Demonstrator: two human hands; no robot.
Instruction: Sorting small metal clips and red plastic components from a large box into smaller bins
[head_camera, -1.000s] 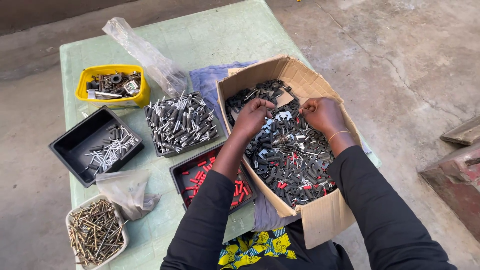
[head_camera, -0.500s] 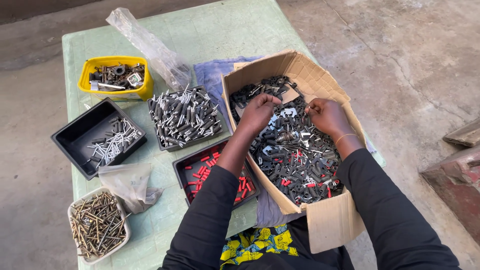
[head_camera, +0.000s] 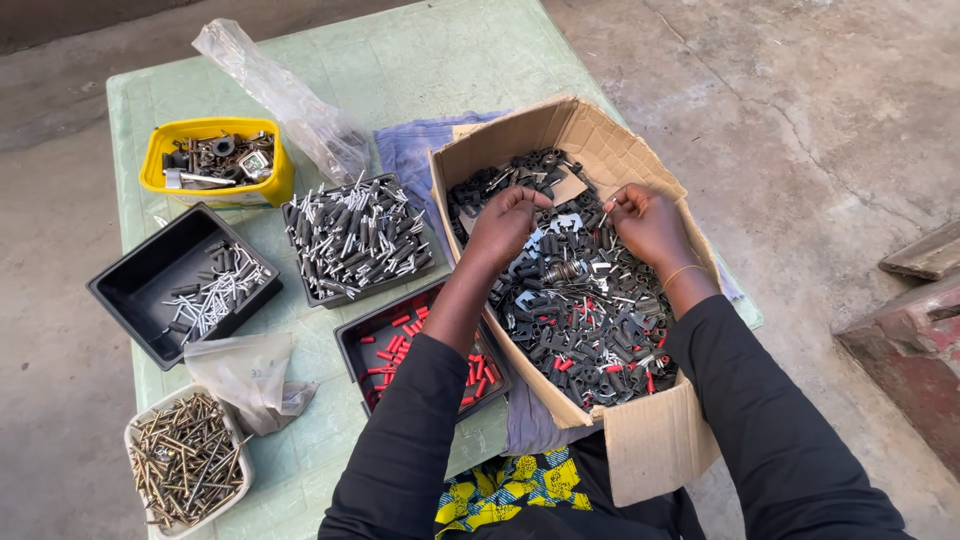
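Your cardboard box (head_camera: 640, 450) holds black and red terminals (head_camera: 590, 320); your left hand (head_camera: 505, 225) and right hand (head_camera: 650, 222), fingers curled together, pinch pieces above them

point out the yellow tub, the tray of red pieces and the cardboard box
yellow tub (head_camera: 160, 170): head view, on its left rim
tray of red pieces (head_camera: 352, 345): head view, on its left rim
cardboard box (head_camera: 655, 450): head view, on its near flap

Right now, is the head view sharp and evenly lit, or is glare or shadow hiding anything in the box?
Head view: sharp, soft daylight, no glare on the table. The box walls shade the parts only mildly. The left hand and right hand show crisp, without motion blur.
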